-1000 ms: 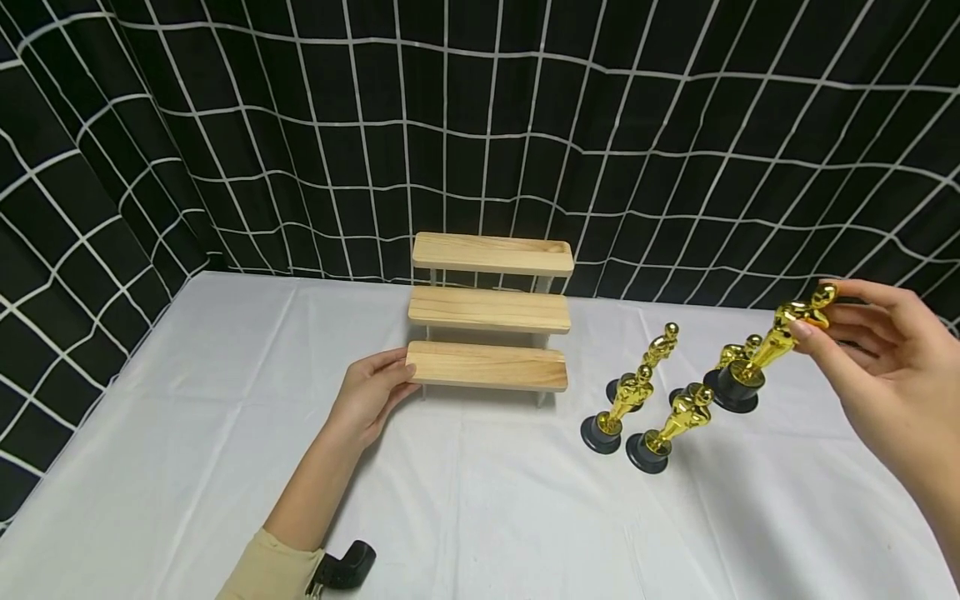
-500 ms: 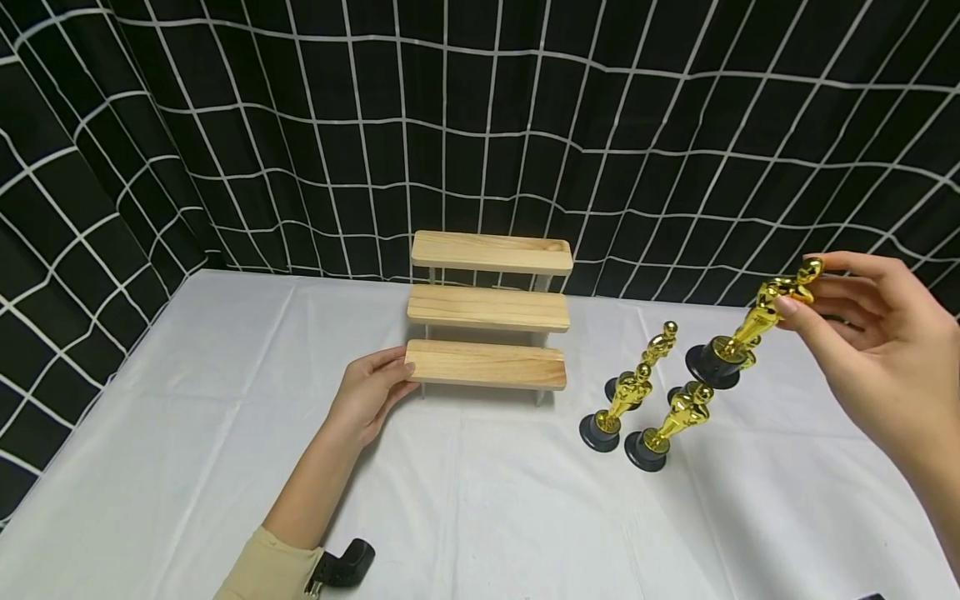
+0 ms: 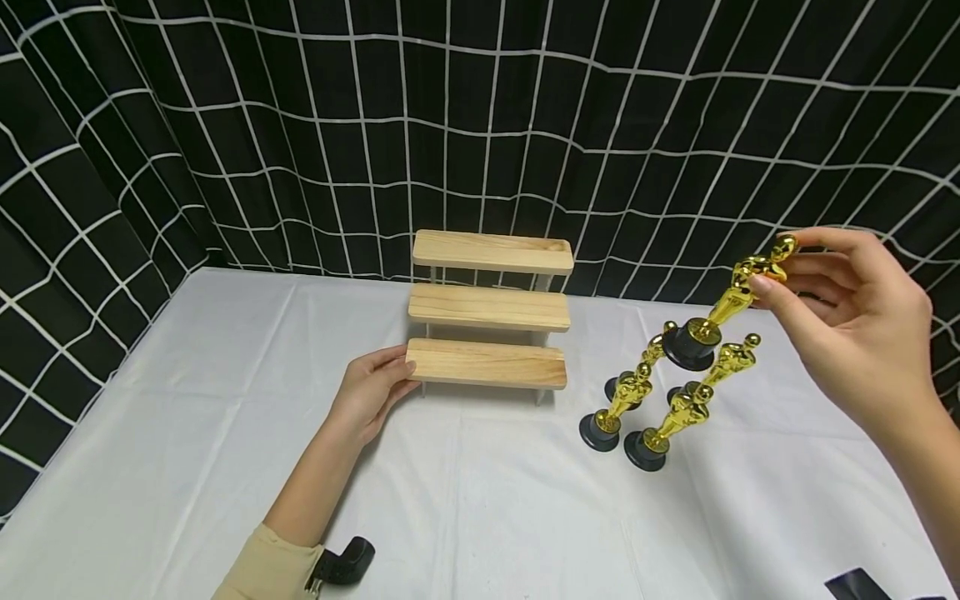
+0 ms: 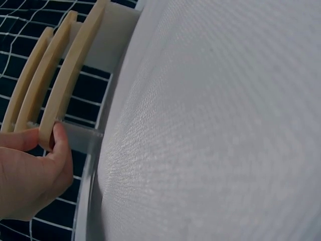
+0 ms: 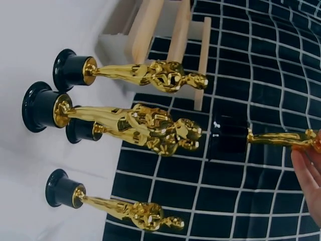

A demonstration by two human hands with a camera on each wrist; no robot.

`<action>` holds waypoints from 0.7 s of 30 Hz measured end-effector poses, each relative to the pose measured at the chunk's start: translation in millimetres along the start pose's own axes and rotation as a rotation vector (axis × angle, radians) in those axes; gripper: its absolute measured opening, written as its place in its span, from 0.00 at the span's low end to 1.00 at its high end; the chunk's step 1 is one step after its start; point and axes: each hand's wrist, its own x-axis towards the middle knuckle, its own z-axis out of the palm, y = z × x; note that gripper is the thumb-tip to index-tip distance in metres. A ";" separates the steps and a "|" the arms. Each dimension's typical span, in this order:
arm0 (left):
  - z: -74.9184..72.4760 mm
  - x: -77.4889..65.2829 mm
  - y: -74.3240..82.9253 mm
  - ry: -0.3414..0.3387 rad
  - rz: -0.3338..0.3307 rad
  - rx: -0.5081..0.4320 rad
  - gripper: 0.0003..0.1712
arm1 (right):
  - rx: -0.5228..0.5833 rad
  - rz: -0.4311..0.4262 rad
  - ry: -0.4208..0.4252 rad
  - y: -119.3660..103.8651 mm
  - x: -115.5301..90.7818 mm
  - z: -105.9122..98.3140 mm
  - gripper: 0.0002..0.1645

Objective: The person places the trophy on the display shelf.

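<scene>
Right hand: The right hand is gripping one trophy by its upper body, thumb and fingers pinching from opposite sides.
Held trophy: It is hanging upright, clear of the table, its base overlapping the rear pair in the head view. The figure is showing a mirror-like gold finish, a round head and tapering legs; the base is forming a glossy black cylinder with a flared foot.
Left hand: The left hand is pinching the left end of the bottom board.
Rack: The rack is rising in three steps, its flat wooden boards displaying pale grain and rounded corners. Flat, pale uprights are supporting them.
Standing trophies: Four of matching shape are standing right of the rack: front left, front right, rear left, rear right.
Cloth: White cloth is covering the table, showing straight creases and, up close, a fine woven texture.
Sleeve: A beige sleeve is covering the left forearm; a black angular device is sitting beside its cuff.
Backdrop: Black fabric is hanging behind in folds, its white grid lines bending along them.
</scene>
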 end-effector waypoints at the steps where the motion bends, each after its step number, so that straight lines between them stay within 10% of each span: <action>1: -0.1 0.1 -0.1 0.000 0.001 -0.001 0.25 | -0.003 -0.005 -0.001 -0.6 1.0 1.0 0.32; 21: 1.2 -1.3 0.8 -0.001 0.010 0.036 0.25 | 0.068 0.029 -0.056 -15.4 17.3 25.1 0.28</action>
